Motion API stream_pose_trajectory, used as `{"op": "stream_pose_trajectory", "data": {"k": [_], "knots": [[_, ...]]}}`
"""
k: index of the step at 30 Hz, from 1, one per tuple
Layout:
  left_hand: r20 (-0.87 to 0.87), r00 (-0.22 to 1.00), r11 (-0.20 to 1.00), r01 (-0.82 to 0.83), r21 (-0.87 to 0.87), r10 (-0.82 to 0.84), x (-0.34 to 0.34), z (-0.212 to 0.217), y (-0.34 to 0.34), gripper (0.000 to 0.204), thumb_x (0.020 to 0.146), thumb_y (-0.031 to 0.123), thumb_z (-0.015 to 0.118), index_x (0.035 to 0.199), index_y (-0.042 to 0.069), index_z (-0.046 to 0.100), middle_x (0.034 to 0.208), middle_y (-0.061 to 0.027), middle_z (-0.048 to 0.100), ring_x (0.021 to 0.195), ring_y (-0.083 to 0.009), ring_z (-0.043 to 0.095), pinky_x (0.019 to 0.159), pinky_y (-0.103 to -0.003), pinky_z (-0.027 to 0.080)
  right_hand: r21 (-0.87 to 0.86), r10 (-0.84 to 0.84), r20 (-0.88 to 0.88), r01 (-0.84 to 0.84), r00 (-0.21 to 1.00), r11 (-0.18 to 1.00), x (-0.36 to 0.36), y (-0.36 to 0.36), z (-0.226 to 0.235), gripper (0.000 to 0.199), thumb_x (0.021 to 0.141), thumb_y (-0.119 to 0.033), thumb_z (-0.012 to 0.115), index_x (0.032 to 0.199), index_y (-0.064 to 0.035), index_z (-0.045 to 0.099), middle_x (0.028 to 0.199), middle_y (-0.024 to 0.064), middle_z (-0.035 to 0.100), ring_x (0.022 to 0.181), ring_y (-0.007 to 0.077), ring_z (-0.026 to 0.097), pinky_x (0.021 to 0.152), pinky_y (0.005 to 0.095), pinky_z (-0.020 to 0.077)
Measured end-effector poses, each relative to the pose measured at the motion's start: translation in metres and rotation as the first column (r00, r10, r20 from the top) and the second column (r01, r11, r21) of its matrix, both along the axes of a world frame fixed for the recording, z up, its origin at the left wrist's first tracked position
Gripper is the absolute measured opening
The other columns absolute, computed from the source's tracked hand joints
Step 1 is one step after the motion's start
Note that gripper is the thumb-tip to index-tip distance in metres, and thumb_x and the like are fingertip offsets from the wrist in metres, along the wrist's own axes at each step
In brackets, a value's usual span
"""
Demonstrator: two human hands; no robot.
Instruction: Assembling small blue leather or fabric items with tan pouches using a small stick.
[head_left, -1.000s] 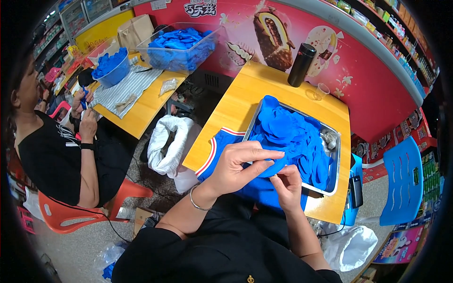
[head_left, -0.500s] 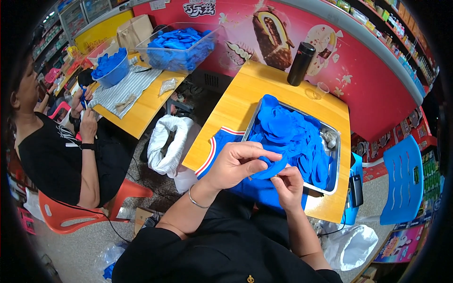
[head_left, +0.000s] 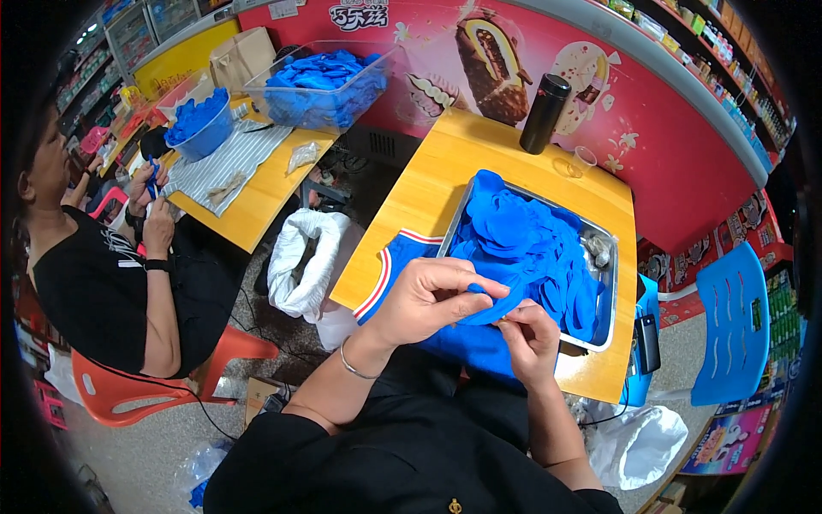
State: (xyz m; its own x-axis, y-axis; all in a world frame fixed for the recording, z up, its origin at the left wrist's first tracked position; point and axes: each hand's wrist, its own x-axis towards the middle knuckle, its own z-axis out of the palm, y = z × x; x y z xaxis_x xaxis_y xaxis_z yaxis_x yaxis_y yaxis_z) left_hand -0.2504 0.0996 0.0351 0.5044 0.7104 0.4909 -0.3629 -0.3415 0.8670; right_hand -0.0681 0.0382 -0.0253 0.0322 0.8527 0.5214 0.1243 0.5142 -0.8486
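A thin blue fabric-like piece with a curved edge is stretched between my hands above the table's near edge. My left hand pinches it between thumb and fingers, and a small folded bit shows at the fingertips. On its other side my right hand is closed on the edge with thumb and forefinger. Just beyond my hands, a metal tray holds a heap of similar rounded blue pieces. Beneath my hands lies a blue cloth with a red and white border.
A black bottle and a small clear cup stand at the table's far side. White sacks sit on the floor at left. A co-worker sits at another table beside a blue bowl and clear bin.
My left fingers have shifted on the blue piece, and a folded bit now stands up between them. My right hand has moved slightly right.
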Motion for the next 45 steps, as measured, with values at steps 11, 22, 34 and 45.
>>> {"op": "stream_pose_trajectory", "data": {"k": [11,22,34,45], "knots": [[-0.069,0.997,0.999,-0.039,0.019,0.040,0.001,0.001,0.000,0.012,0.083,0.008,0.063,0.091,0.002,0.069,0.058,0.0017,0.047,0.053,-0.0039,0.040,0.048,-0.020,0.029,-0.172,0.128,-0.138,-0.151,0.982,0.973,-0.001,-0.006,0.014,0.009,0.080,0.008,0.058,0.086,0.0019,0.055,0.081,0.0128,0.061,0.074,0.0168,0.061,0.066,0.0247,0.0476],[-0.018,1.000,0.999,-0.017,0.052,0.018,0.001,-0.008,0.007,0.022,0.082,0.011,0.065,0.103,0.004,0.067,0.063,0.0018,0.046,0.056,-0.0054,0.039,0.050,-0.020,0.030,-0.034,-0.125,0.085,0.129,0.989,0.991,-0.003,-0.005,0.018,0.014,0.075,0.008,0.065,0.083,0.0006,0.057,0.079,0.0102,0.062,0.069,0.0120,0.061,0.055,0.0193,0.0451],[-0.002,1.000,0.999,-0.007,0.042,0.007,0.002,-0.010,0.009,0.020,0.081,0.012,0.066,0.099,0.005,0.068,0.065,0.0019,0.046,0.058,-0.0058,0.039,0.051,-0.019,0.029,-0.003,-0.186,0.104,0.187,0.977,0.982,-0.002,-0.004,0.017,0.015,0.073,0.008,0.066,0.082,0.0000,0.058,0.079,0.0104,0.062,0.069,0.0139,0.061,0.056,0.0208,0.0463],[0.094,0.962,0.965,-0.251,-0.072,0.257,0.006,-0.015,0.015,0.015,0.085,0.015,0.063,0.095,0.004,0.067,0.073,0.0027,0.051,0.060,-0.0029,0.038,0.053,-0.017,0.028,-0.206,-0.121,0.092,0.137,0.988,0.969,-0.003,-0.003,0.023,0.012,0.081,0.003,0.062,0.093,0.0035,0.059,0.080,0.0067,0.061,0.069,0.0086,0.057,0.061,0.0193,0.0448]]}}
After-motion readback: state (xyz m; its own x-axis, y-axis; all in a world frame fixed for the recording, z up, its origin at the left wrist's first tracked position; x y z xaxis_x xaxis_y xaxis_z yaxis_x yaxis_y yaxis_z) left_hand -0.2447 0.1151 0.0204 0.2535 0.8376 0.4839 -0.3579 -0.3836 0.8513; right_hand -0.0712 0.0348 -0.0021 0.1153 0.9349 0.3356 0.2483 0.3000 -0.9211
